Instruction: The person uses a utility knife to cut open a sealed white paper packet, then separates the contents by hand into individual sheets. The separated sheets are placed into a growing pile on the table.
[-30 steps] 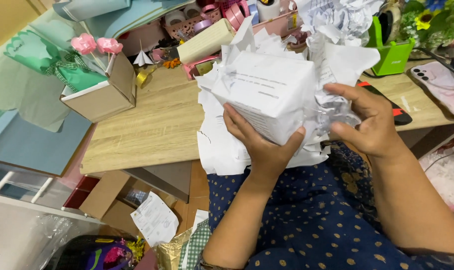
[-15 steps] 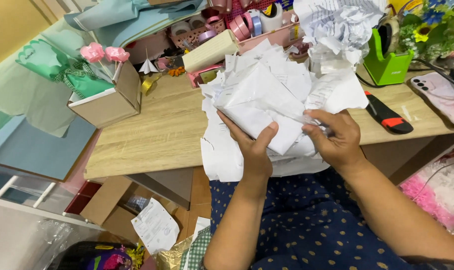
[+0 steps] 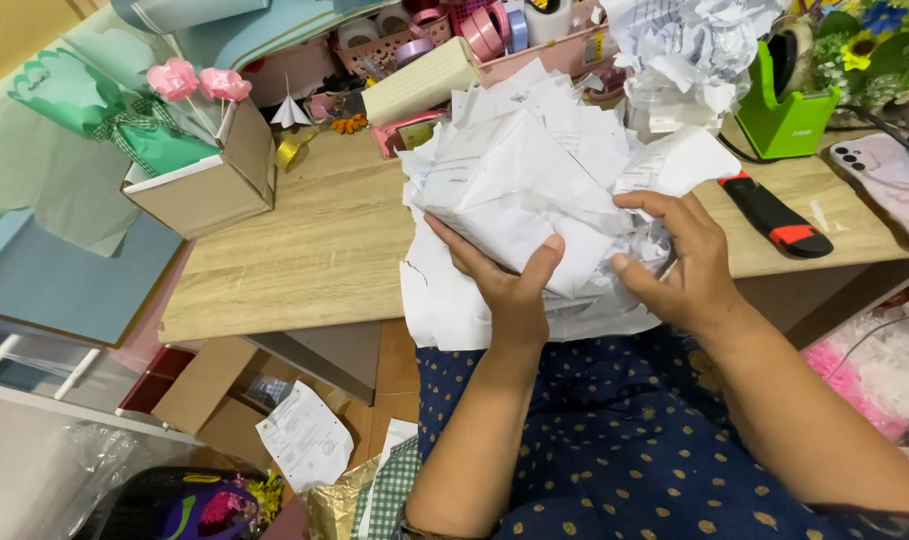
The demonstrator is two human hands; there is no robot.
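Observation:
A box-shaped bundle wrapped in white paper (image 3: pixel 519 185) is held over the front edge of a wooden desk (image 3: pixel 304 250). My left hand (image 3: pixel 509 285) grips it from below, thumb pressed on the front fold. My right hand (image 3: pixel 679 260) holds the crumpled loose paper at the bundle's right side. More white sheets hang under the bundle toward my lap.
An open cardboard box (image 3: pixel 209 180) with pink flowers stands at the left. A black and orange utility knife (image 3: pixel 774 215), a green tape dispenser (image 3: pixel 784 100) and a pink phone (image 3: pixel 889 180) lie at the right. Tape rolls and crumpled paper (image 3: pixel 689 45) fill the back.
The wrapped bundle has come lower and turned, with both hands shifting their grip. My right hand has moved from the bundle's side to its lower right fold.

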